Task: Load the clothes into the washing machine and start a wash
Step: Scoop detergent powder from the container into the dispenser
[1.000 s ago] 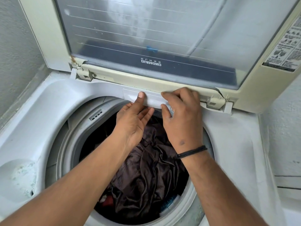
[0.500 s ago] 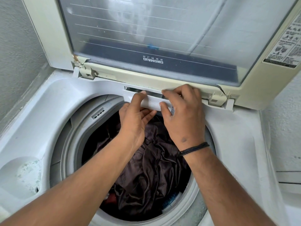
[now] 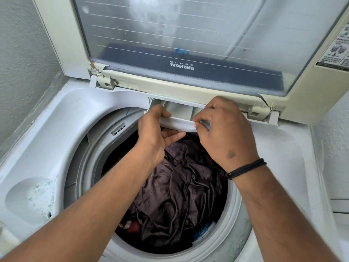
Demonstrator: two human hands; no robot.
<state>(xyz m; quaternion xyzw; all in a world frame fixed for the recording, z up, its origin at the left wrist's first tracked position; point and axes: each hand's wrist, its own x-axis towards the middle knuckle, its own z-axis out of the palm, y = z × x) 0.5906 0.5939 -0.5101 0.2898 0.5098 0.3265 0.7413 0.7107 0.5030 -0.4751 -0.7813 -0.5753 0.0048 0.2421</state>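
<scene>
A white top-loading washing machine (image 3: 56, 120) stands with its glass lid (image 3: 179, 40) raised upright. Dark brown clothes (image 3: 179, 195) fill the drum, with a bit of red and blue cloth at the bottom. At the back rim, a white detergent drawer (image 3: 179, 123) is pulled partway out over the drum. My left hand (image 3: 153, 133) grips the drawer's left end, thumb on top and fingers below. My right hand (image 3: 222, 133) pinches its right end; a black band circles that wrist.
Grey rough walls stand close on the left (image 3: 22, 63) and right (image 3: 336, 138). A round recess (image 3: 32, 199) with flaking paint sits in the machine's front left top. An instruction sticker (image 3: 338, 50) is on the lid's right frame.
The drawer was flush with the rim a second ago; both hands have pulled it out toward me, so its inner compartments now show.
</scene>
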